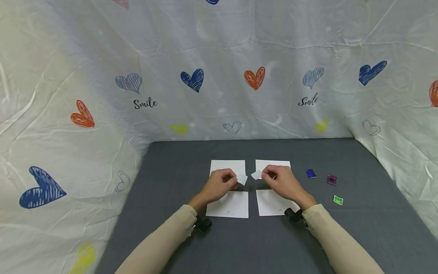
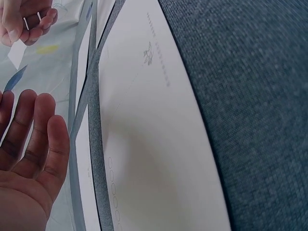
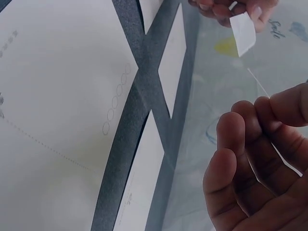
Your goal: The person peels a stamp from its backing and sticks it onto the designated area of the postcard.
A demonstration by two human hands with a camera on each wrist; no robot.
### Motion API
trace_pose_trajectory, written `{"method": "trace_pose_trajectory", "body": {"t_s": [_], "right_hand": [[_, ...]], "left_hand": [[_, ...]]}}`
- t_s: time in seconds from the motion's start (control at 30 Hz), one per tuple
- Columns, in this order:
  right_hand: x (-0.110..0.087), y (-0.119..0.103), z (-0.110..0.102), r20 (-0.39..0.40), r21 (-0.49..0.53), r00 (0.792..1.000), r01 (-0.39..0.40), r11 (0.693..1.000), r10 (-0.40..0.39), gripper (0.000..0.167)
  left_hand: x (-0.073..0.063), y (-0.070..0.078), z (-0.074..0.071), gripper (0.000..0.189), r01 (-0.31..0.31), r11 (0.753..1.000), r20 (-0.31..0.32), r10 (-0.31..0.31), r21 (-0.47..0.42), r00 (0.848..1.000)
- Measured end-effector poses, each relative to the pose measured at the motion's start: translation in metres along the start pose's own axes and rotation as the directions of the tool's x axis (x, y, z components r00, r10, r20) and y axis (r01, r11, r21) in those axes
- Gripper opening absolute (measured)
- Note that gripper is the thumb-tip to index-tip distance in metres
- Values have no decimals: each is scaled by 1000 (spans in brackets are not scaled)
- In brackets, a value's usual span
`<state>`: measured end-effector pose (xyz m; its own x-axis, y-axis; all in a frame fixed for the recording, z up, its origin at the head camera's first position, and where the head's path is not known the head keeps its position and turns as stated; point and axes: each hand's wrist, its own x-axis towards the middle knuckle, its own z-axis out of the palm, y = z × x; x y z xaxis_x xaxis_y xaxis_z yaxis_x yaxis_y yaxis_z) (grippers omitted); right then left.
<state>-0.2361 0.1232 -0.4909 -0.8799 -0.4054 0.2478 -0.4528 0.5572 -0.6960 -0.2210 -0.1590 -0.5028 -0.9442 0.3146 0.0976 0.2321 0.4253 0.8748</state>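
Between thumb and fingers my left hand [image 1: 218, 185] pinches a small white piece of paper [image 1: 242, 179], held up over the inner edge of the left sheets. My right hand [image 1: 283, 182] pinches a similar white paper piece [image 1: 256, 174] in front of the back right sheet [image 1: 272, 163]. The two pieces face each other, a small gap apart. In the right wrist view the right hand's piece [image 3: 258, 82] shows nearly edge-on at the fingertips. Its counterpart in the left hand [image 3: 244, 33] hangs beyond, tilted. The left wrist view shows the left hand's piece [image 2: 16, 79] in bluish shade.
White sheets lie in two rows on the dark grey table [image 1: 178, 160], including the front left sheet [image 1: 227, 207] and front right sheet [image 1: 272, 203], which bear faint print. At right lie a blue packet [image 1: 311, 173], a purple packet [image 1: 331, 180] and a green packet [image 1: 338, 200].
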Motion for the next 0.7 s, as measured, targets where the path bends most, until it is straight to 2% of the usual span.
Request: {"method": "trace_pose_trajectory", "body": {"t_s": [0.53,0.7], "right_hand": [[-4,9,-21,0,-65,1000,-20,998,20,14],[-8,15,-29,-1,-95,1000,-28,995,28,15]], "left_hand": [[-2,-2,-2,15,19,1000,4,-18,-14,1000],[-2,-2,-2,15,6,1000,4,-6,-13,1000]]}}
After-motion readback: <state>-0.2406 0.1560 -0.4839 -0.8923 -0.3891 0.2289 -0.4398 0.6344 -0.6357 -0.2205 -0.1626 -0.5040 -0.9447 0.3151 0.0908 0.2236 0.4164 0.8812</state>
